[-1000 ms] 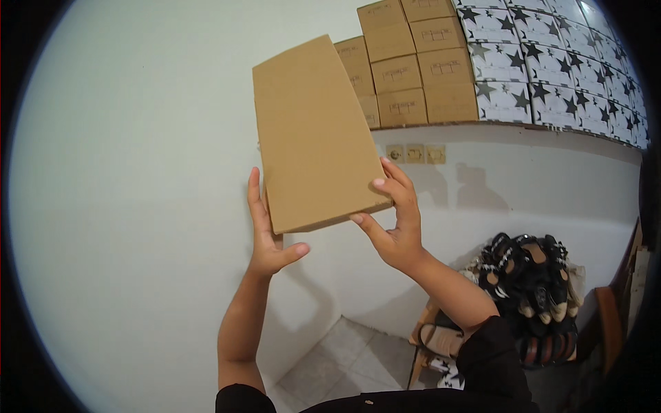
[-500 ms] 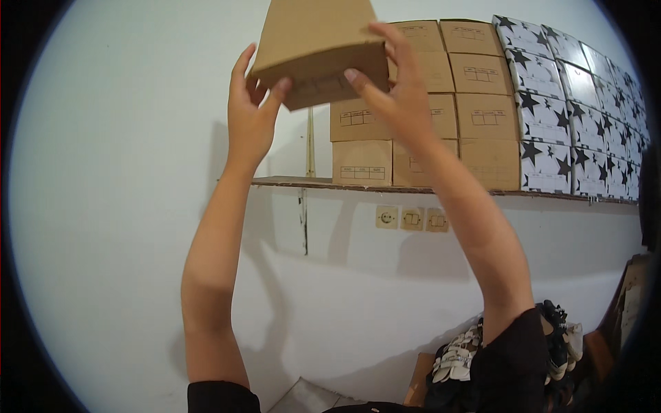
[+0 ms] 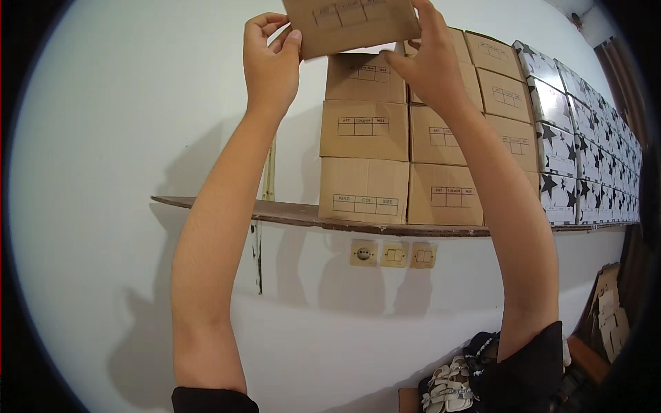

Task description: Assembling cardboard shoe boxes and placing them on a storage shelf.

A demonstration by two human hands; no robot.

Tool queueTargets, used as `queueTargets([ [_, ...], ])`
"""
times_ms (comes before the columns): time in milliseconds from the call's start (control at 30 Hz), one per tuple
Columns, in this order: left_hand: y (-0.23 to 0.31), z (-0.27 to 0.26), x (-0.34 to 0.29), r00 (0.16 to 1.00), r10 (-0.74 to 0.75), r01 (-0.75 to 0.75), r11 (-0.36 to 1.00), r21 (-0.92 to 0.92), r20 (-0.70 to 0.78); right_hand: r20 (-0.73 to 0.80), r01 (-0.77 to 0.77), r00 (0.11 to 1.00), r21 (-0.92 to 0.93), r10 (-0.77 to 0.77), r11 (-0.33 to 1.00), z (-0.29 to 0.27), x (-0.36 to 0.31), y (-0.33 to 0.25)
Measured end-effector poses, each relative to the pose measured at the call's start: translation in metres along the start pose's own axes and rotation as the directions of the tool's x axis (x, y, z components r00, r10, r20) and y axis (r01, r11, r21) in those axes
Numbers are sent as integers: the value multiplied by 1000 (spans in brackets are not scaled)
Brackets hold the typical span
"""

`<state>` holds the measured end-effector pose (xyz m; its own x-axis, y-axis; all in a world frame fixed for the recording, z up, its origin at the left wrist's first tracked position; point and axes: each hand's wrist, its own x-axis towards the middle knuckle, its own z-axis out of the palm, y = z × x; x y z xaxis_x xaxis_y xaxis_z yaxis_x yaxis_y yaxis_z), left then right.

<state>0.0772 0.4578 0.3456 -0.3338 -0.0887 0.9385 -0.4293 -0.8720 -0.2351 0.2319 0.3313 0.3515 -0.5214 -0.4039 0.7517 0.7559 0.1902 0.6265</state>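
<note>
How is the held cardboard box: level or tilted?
The box is tilted: its lower edge rises toward the right hand, unlike the shelf.

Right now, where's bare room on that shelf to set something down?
The shelf's left end looks bare, from its tip to the leftmost brown stack; your left forearm crosses in front, hiding part. Rightward it's crowded: more brown boxes, then star-patterned boxes. In view, the held box appears just above that leftmost stack.
</note>
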Motion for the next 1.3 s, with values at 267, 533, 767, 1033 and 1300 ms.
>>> queueTargets([
  [267, -16, 9, 10, 969, -158, 136, 983, 124, 190, -5, -48, 999, -104, 48, 993, 29, -4, 27],
  [533, -104, 25, 24, 924, -170, 138, 984, 113, 343, 277, -362, 869, -205, 409, 909, 49, -14, 89],
  [767, -153, 21, 28, 847, -325, 176, 918, 356, 420, 400, -198, 723, -661, 563, 724, 48, -26, 88],
  [1033, -83, 17, -19, 921, -244, 64, 863, 500, 304, 329, -100, 851, -664, 410, 741, 18, -61, 66],
  [1300, 58, 3, -115, 757, -109, -460, 610, 645, 644, 330, -120, 856, -621, 397, 775, -84, -101, -37],
])
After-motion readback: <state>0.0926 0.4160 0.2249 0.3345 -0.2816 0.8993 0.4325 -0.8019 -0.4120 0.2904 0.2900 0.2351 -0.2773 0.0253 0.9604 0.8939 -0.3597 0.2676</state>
